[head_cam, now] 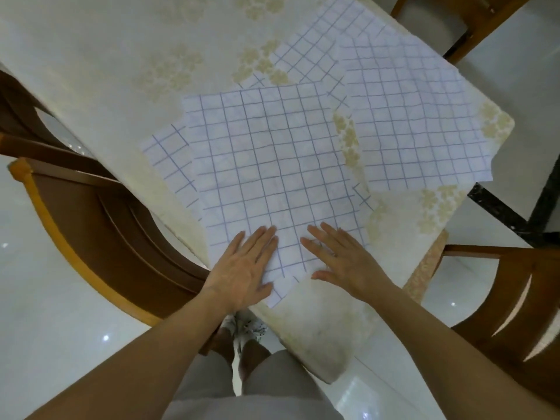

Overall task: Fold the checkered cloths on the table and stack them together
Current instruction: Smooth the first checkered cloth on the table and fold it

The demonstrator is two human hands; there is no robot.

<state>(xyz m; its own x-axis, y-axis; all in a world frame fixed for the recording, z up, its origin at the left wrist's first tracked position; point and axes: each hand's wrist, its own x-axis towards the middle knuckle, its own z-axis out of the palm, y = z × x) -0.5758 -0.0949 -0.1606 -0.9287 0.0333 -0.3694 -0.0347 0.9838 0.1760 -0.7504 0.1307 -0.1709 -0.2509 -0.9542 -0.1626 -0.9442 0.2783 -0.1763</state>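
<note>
I am finding no readable text, label, brand, number or sign anywhere; the cloths (pixel 272 165) under my palms are showing only grid lines.

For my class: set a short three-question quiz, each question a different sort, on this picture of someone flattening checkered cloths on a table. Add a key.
1. True or false: both hands lie flat with straight fingers on the nearest checkered cloth.
2. Multiple choice: the cloth at the far right is (a) folded into a small square, (b) spread open and reaching the table's edge, (c) on a chair.
3. Fill in: the tablecloth carries a pale ____ pattern.

Key:
1. True; the left hand and right hand press its near edge.
2. b
3. Floral
</note>
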